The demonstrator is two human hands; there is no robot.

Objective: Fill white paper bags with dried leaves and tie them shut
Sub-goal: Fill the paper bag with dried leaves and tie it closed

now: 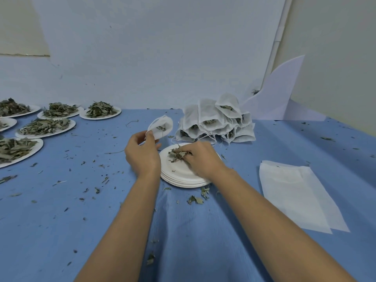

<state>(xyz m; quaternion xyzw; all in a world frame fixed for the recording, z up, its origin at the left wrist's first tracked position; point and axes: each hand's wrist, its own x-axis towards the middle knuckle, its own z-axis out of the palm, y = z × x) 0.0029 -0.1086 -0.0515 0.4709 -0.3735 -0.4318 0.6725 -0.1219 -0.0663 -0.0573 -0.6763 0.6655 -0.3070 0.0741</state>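
Note:
My left hand (142, 153) holds a small white paper bag (161, 127) upright by its lower edge, mouth open, with a few dried leaves inside. My right hand (203, 157) rests on the top plate of a stack of white paper plates (183, 178), fingers closed around a clump of dried leaves (176, 155). A pile of filled, tied white bags (215, 123) lies just behind the plates. Empty flat white bags (295, 196) lie to the right on the blue cloth.
Several white plates heaped with dried leaves (50, 126) sit at the far left. Leaf crumbs and loose leaves (198, 198) are scattered over the blue tablecloth (81, 220). A white sheet (278, 94) leans against the wall at the back right.

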